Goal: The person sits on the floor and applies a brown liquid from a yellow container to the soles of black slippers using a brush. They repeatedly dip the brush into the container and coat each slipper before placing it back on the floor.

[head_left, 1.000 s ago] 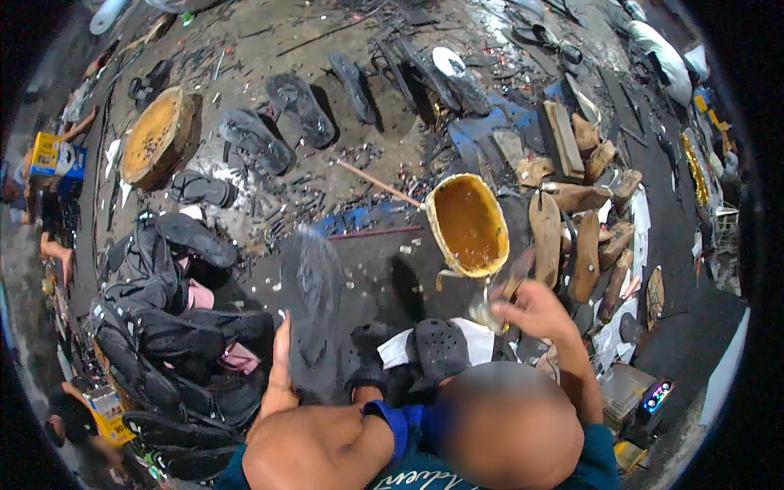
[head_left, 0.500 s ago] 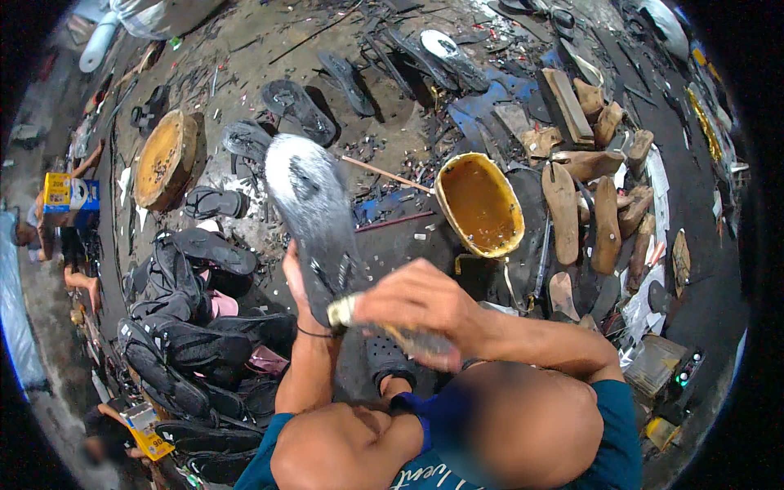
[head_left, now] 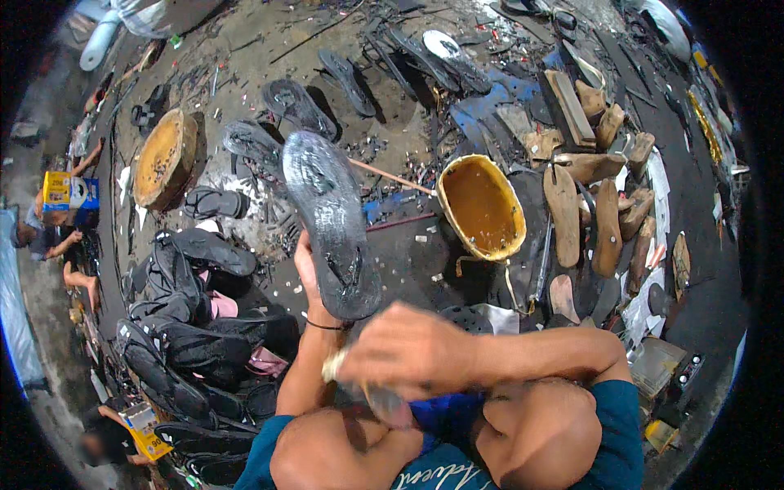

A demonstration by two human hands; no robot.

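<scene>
My left hand (head_left: 308, 271) holds up a long black sandal sole (head_left: 331, 219) by its heel end, its glossy flat side facing me. My right hand (head_left: 408, 347) crosses in front of my left forearm just below the sole, blurred by motion. It grips a small brush (head_left: 335, 365) with a pale end; the rest of the brush is hidden in the fist. An oval yellow bowl (head_left: 482, 208) of brownish glue sits on the ground to the right of the sole.
Wooden shoe lasts (head_left: 588, 208) lie right of the bowl. A round wooden block (head_left: 163, 159) stands at the left. Finished black sandals (head_left: 188, 343) are piled at lower left, and loose soles (head_left: 296, 106) lie further off. Another person's limbs (head_left: 57, 241) show at the left edge.
My right hand left the glue bowl and swept across to the sole, then down below its heel. My left hand lifted the sole up and tilted it toward me.
</scene>
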